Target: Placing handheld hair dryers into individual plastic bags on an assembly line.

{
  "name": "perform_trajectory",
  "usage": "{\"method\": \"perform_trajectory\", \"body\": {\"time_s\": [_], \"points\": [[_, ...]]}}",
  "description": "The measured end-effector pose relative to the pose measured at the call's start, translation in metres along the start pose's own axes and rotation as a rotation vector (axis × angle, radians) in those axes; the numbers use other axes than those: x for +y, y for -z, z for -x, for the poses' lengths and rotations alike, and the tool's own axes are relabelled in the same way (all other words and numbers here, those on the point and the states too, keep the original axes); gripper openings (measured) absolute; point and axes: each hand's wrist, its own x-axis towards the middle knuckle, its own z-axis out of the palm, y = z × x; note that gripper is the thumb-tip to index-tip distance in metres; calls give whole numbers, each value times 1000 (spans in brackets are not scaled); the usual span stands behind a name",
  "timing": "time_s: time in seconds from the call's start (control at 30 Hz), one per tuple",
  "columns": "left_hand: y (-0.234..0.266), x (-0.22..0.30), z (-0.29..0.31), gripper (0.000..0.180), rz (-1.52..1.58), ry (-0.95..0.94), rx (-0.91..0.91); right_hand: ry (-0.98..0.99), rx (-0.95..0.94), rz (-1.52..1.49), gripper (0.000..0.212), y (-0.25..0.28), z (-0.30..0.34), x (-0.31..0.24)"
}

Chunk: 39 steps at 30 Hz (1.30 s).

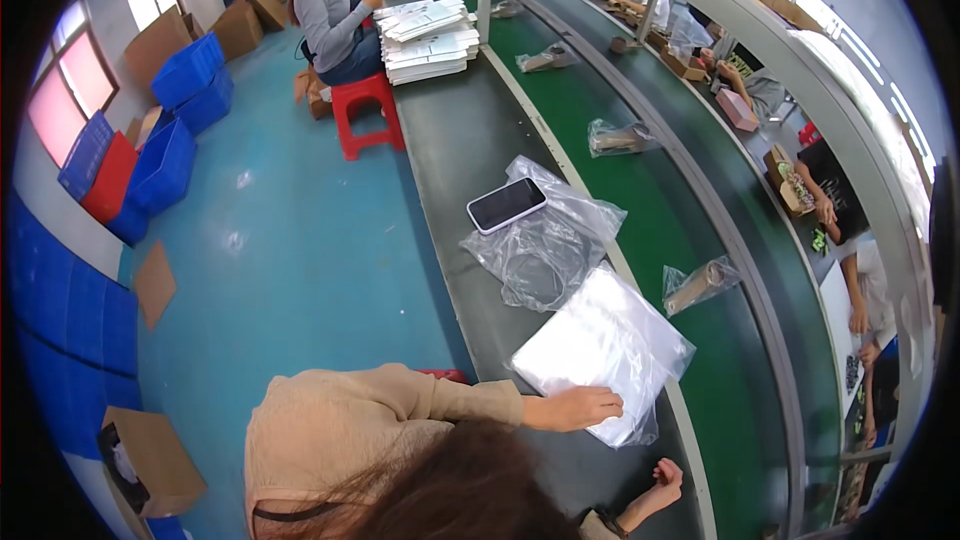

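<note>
A stack of clear plastic bags [585,335] lies on the dark work surface, its sheets shiny and slightly fanned out. My left hand [578,408] is at the near edge of this stack, fingers pressed together on a plastic bag. Close to the belt side, my right hand [660,487] hovers over the work surface, fingers loosely curled and apart, with nothing visible in them. Beyond the stack, a phone [507,205] with a black screen and pale case rests on crumpled clear plastic [550,240].
On my right, a green conveyor belt [640,200] carries bagged brown items [697,285]. Farther up stand piles of white flat boxes [430,50], beside a seated person [335,10] on a red stool [365,110]. Blue crates [165,165] line the left wall. Other people work across the belt.
</note>
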Motion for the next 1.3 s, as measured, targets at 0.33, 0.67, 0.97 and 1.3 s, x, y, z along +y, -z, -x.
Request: {"method": "perform_trajectory", "body": {"time_s": [0.33,0.67,0.97,1.3], "points": [[-1,-1,0,29,-45,-3,18,-9,-122,2,49,-6,4,-2],[-2,0,-1,27,-58,-27,35,76,-175,35,51,-3,7,-7],[-3,0,1,28,-49,-27,27,12,-241,179,47,2,6,-9],[-5,-2,1,28,-75,-19,-18,85,-205,248,46,-3,9,-11]]}}
